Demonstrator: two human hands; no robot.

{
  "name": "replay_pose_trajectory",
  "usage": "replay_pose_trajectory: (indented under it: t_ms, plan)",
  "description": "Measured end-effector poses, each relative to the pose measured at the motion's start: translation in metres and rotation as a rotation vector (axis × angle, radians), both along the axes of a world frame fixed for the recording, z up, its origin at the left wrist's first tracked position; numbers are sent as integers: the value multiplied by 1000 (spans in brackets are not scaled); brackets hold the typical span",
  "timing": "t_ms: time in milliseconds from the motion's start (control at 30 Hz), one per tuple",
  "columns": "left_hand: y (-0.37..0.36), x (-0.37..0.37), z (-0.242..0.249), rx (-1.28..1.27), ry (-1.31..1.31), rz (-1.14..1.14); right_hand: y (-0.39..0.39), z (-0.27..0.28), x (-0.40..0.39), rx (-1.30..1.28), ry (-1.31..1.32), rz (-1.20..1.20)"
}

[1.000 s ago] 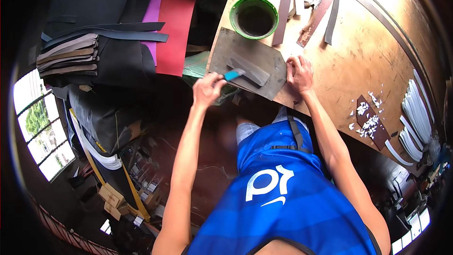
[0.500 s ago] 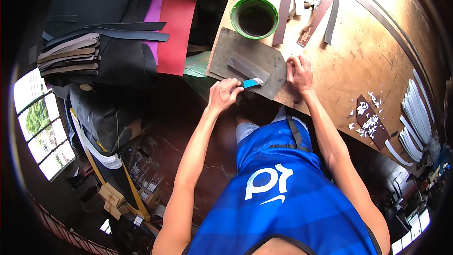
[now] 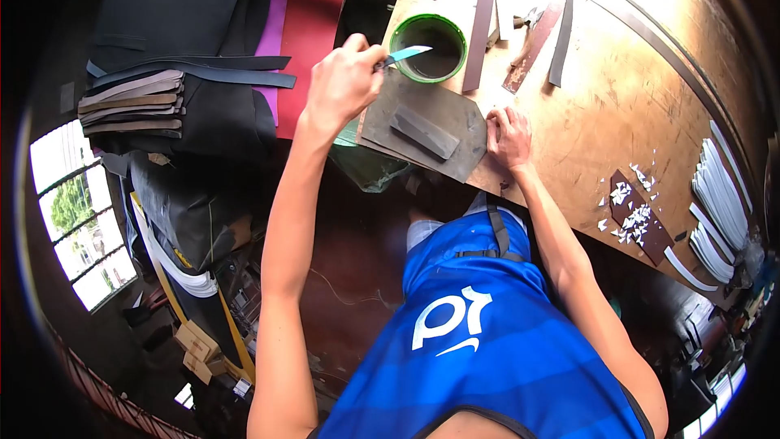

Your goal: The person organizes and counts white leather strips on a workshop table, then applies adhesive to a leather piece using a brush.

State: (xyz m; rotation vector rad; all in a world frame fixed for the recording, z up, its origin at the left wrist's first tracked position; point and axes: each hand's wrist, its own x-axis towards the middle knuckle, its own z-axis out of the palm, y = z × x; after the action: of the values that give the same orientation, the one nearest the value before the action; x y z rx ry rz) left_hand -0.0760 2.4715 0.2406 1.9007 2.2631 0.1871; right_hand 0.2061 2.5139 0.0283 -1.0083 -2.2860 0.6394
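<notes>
My left hand (image 3: 345, 85) grips a knife (image 3: 406, 56) with a bluish blade, raised so that the blade reaches over the near-left rim of a green-rimmed bowl (image 3: 396, 26) of dark liquid. Below the bowl, a grey sharpening stone (image 3: 424, 133) lies at a slant on a dark flat sheet (image 3: 467, 126). My right hand (image 3: 511, 140) rests at the table's near edge, just right of that sheet, its fingers curled in and nothing visible in them.
Dark and brown strips (image 3: 481, 24) lie on the wooden table (image 3: 585, 134). White scraps cover a brown piece (image 3: 658, 236) at the right, beside stacked white strips (image 3: 715, 195). To the left are black, purple and red sheets (image 3: 313, 16) with a bundle of strips (image 3: 134, 102).
My left hand has lifted the knife off the sharpening stone and carried it up and left to the bowl. My right hand stays at the table edge. The view has shifted slightly.
</notes>
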Motion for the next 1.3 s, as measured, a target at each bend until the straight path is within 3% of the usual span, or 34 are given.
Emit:
replay_pose_trajectory:
  t_ms: [67, 200, 567, 633, 733, 800, 867, 933, 1067, 1133, 1300]
  plan:
    - [34, 5, -26, -110, 238, -172, 0, -1, 2, 8, 5, -14]
    - [83, 15, -61, -170, 409, -334, 1, -5, 4, -12, -19, -15]
    - [99, 23, -62, -257, 340, -378, 1, -8, 6, -54, 5, -6]
    - [97, 18, -51, -385, 171, -315, 1, -7, 6, -60, -6, 1]
    - [79, -11, -24, -347, 7, -204, 2, -6, 6, -49, -10, -4]
    - [53, -30, -4, -390, -311, -8, 1, -5, 6, -59, -5, -12]
    - [22, -26, 25, -458, -769, 326, 0, -8, 5, -64, -7, -17]
    - [-18, -32, 13, -397, -839, 326, 0, -11, 4, -77, -17, -18]
    - [-93, 4, -51, -265, -560, 258, 1, -4, 4, -38, -19, -8]
    - [-121, 25, -85, -159, -428, 100, 1, -3, 3, -21, -39, -16]
    - [-154, 30, -133, 3, -286, 133, 0, -6, 2, -11, -43, -11]
